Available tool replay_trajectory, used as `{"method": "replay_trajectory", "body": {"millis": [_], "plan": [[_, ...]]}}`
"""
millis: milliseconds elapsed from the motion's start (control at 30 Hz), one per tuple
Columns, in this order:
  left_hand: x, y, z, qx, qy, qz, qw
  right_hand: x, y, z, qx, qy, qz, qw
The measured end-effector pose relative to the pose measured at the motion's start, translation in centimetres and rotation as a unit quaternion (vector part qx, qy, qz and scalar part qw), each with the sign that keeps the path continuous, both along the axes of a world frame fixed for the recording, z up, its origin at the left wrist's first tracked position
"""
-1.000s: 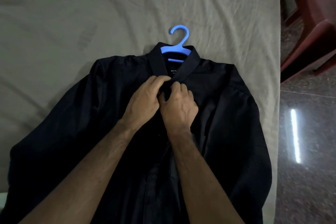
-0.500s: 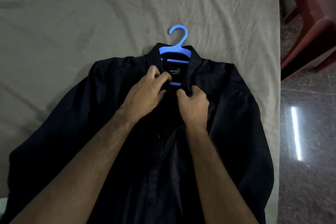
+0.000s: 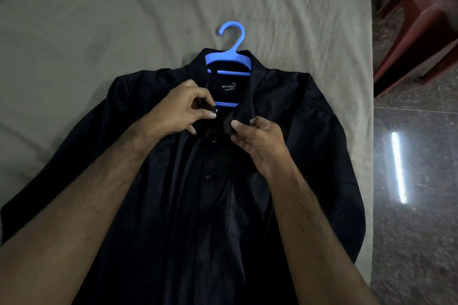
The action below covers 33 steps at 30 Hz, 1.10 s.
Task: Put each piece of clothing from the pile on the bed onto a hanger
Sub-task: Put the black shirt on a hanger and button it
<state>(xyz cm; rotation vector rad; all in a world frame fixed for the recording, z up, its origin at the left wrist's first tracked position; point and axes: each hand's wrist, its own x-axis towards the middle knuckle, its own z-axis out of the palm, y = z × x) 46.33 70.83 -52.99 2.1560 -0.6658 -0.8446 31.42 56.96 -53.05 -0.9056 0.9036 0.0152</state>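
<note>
A black button-up shirt (image 3: pixel 309 156) lies front-up on the bed (image 3: pixel 99 20), collar away from me. A blue plastic hanger (image 3: pixel 231 57) sits inside its neck, hook pointing away on the sheet, two blue bars showing in the open collar around the brand label. My left hand (image 3: pixel 181 111) pinches the left collar edge with its top button between thumb and fingers. My right hand (image 3: pixel 257 141) pinches the right collar edge beside it. The two edges are a small gap apart. The hanger's shoulders are hidden under the cloth.
The grey-beige sheet covers the bed to the left and beyond the shirt. The bed's right edge runs close to the shirt's right sleeve. A dark polished floor (image 3: pixel 416 205) lies to the right, with red-brown plastic chairs (image 3: pixel 421 20) at the top right.
My hands, pressed together at the collar a second ago, have drawn apart. The collar has opened, showing the label and the hanger's lower bar. Each hand now pinches one collar edge.
</note>
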Motion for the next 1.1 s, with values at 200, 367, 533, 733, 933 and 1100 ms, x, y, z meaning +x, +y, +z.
{"method": "replay_trajectory", "body": {"millis": [200,367,533,733,933,1100], "plan": [[0.9,0.3,0.6,-0.017,0.120,0.020,0.992,1.0,0.1,0.2,-0.042,0.052,0.058,0.996],[0.9,0.3,1.0,-0.027,0.156,0.028,0.987,1.5,0.5,0.3,-0.076,0.073,0.066,0.992],[0.9,0.2,1.1,-0.033,0.170,0.037,0.984,1.1,1.1,-0.4,-0.041,0.027,0.043,0.998],[0.9,0.3,0.9,-0.029,0.158,0.042,0.986,0.4,2.0,-0.3,0.006,-0.033,-0.037,0.999],[0.5,0.0,1.0,-0.028,0.153,0.061,0.986,0.0,2.7,-0.5,-0.020,-0.051,-0.061,0.997],[0.5,-0.1,1.4,-0.022,0.160,0.069,0.985,0.4,2.5,-0.2,-0.018,-0.033,-0.063,0.997]]}}
